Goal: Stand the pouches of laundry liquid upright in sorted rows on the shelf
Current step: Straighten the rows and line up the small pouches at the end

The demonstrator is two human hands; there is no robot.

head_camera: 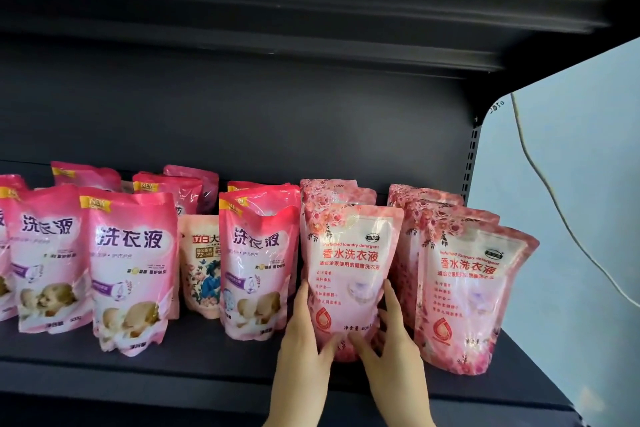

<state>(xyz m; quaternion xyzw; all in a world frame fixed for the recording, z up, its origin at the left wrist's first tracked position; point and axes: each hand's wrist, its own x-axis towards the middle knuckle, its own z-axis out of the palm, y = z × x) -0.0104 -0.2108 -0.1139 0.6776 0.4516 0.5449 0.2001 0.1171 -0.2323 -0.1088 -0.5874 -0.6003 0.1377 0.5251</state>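
Observation:
A rose-patterned pouch (349, 270) stands upright at the front of its row on the dark shelf (207, 364). My left hand (304, 343) holds its lower left side and my right hand (391, 347) holds its lower right side, thumbs on the front. More rose pouches stand behind it, and another rose-patterned row (467, 295) stands to the right. Left of them stand rows of pink pouches with baby pictures (258, 270) (131, 267) (48, 256). One small peach pouch (202, 263) stands between two pink rows.
The upper shelf (311, 28) overhangs the pouches. The shelf's right upright (472, 156) ends the row, with a white cable (554, 201) on the wall beyond. Bare shelf lies in front of the pouches.

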